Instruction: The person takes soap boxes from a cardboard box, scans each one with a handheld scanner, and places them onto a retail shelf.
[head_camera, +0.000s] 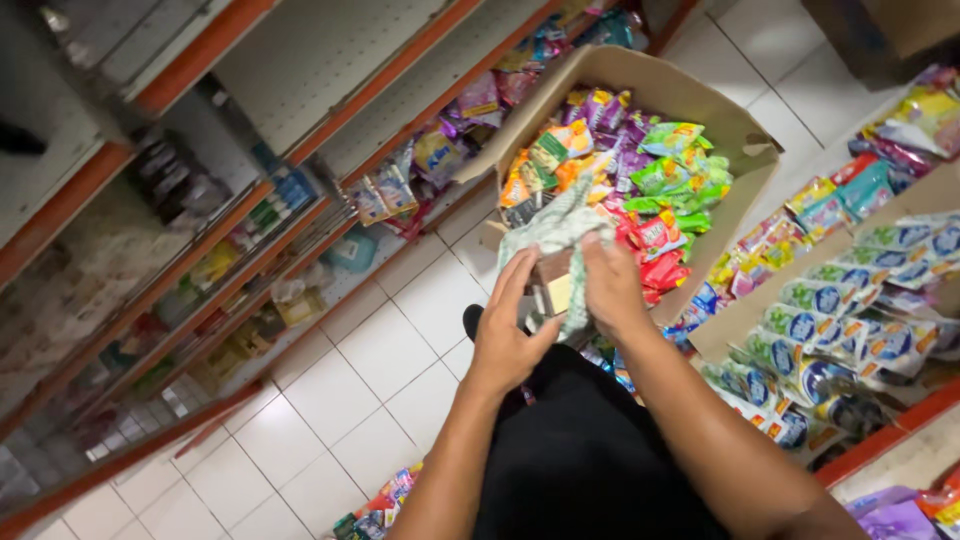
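sorting step: my left hand and right hand, centre frame, grip closed on green-white sachet strip over cardboard box; next needs untangling strip, steady hold.

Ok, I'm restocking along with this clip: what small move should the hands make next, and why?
Probably lift the strip of green-white sachets clear of the cardboard box. Both the left hand and right hand already grip it just above the packed snack packets, so it may snag otherwise.
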